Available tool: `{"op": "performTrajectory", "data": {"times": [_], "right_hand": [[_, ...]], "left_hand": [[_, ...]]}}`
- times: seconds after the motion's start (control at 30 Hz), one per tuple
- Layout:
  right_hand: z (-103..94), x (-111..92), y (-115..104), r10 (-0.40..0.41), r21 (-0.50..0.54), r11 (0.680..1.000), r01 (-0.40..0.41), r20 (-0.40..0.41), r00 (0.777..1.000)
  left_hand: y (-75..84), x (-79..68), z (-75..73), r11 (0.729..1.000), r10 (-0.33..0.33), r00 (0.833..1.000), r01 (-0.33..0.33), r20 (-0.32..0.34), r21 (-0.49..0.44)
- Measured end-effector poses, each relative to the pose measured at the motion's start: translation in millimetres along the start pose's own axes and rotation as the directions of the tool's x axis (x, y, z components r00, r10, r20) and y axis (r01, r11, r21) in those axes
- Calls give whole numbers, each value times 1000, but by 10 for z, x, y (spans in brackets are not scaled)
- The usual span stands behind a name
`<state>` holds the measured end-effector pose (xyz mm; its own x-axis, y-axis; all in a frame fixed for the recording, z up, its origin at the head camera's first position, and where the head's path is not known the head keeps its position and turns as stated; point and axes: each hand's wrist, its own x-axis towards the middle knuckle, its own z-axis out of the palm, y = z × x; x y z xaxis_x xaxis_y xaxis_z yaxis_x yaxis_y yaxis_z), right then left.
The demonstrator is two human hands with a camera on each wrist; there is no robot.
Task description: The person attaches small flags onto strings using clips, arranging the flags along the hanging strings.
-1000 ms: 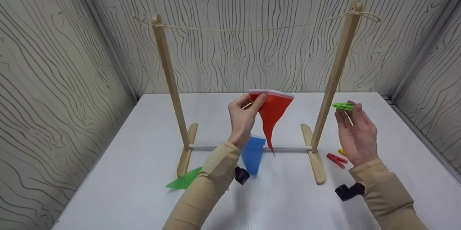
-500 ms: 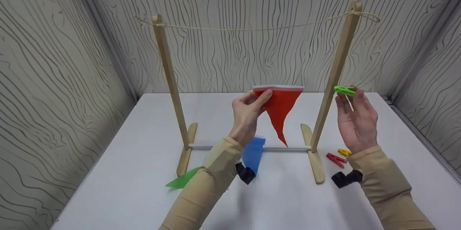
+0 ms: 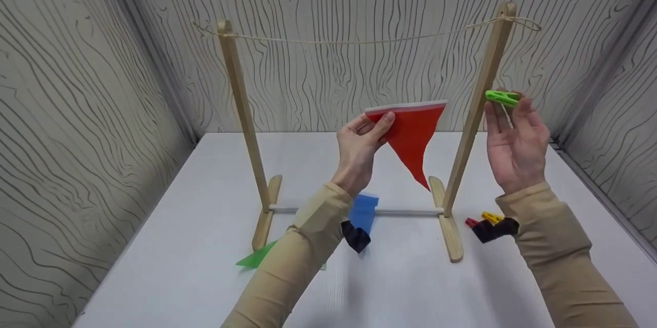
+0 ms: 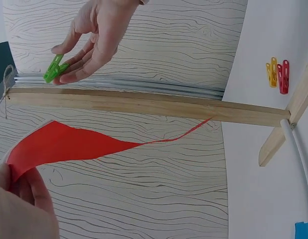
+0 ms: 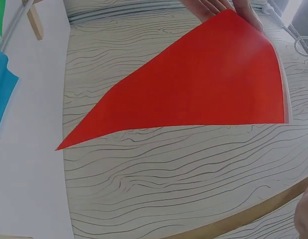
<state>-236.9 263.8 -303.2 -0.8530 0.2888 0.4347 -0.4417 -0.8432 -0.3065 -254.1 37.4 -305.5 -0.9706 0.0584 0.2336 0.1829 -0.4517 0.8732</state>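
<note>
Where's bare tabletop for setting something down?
Free: white tabletop left of the green pennant, and between the sleeves in front. Crowded: right of the right wooden foot, by red clothespin and yellow clothespin; where the blue pennant lies.

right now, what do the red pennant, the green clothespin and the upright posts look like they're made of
Red pennant: thin, mostly matte fabric or flexible sheet, judging by its soft bend; which, I can't tell.
Green clothespin: probably moulded plastic, from its bright, even colour and slotted arms.
Upright posts: apparently smooth, bare wood, given their tan colour and faint grain-like streaks.
</note>
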Motion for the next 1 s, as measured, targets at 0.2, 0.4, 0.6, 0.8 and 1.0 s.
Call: {"op": "performTrajectory", "data": {"times": [0.2,0.4,0.6,0.8,1.0], "right_hand": [[155,121,-14,-20,35,999,20,7,1000],[267,191,-10,-28,70,997,28,-5,1000],[374,256,-4,-56,83,995,58,-26,998],[475,336,8,-141,19,990,143,-63,988],[556,405,6,-219,-74,974,213,-91,971]], "left_hand": [[65,43,39,1000,24,1000,-24,4,19],[127,93,82,998,48,999,-49,11,29],[183,151,132,995,98,993,-98,59,4],[234,196,206,993,115,992,-115,52,8],[250,225,262,990,138,989,-139,54,3]]}}
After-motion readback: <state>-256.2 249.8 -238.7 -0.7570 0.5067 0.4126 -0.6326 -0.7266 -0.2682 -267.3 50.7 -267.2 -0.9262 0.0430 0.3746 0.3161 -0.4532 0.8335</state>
